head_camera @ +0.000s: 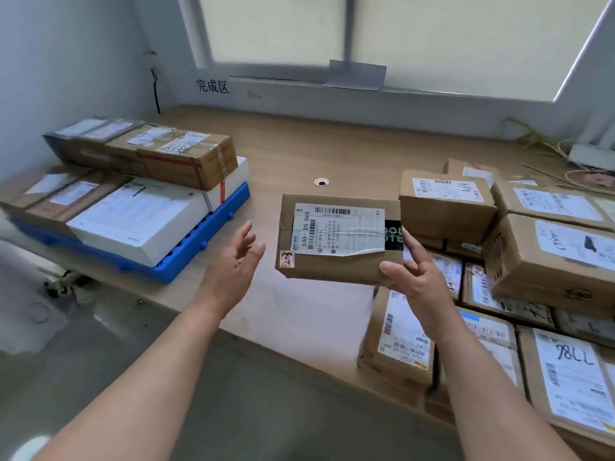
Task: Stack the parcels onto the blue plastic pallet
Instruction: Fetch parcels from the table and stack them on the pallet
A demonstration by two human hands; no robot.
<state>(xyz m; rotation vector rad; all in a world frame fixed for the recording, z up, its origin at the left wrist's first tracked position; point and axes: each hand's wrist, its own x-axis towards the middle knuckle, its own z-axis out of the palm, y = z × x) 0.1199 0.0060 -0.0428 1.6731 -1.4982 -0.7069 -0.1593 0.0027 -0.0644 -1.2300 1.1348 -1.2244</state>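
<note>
Head view: right hand [416, 281] grips a parcel [336, 241] above the worktop [332, 151], left hand [236, 261] spread empty beside it, between the loaded blue pallet [213, 234] and loose parcels [549, 261].

The pallet [213, 227] is smooth moulded blue plastic with a faint sheen, and the white box [139, 221] on it is smooth matt card. Right of the pallet, the lifted parcel [332, 268] is matt brown cardboard with a white paper label [336, 227] under shiny clear tape [362, 233]. The counter [299, 151] beneath the pallet is matt and pale, perhaps wood laminate.
</note>
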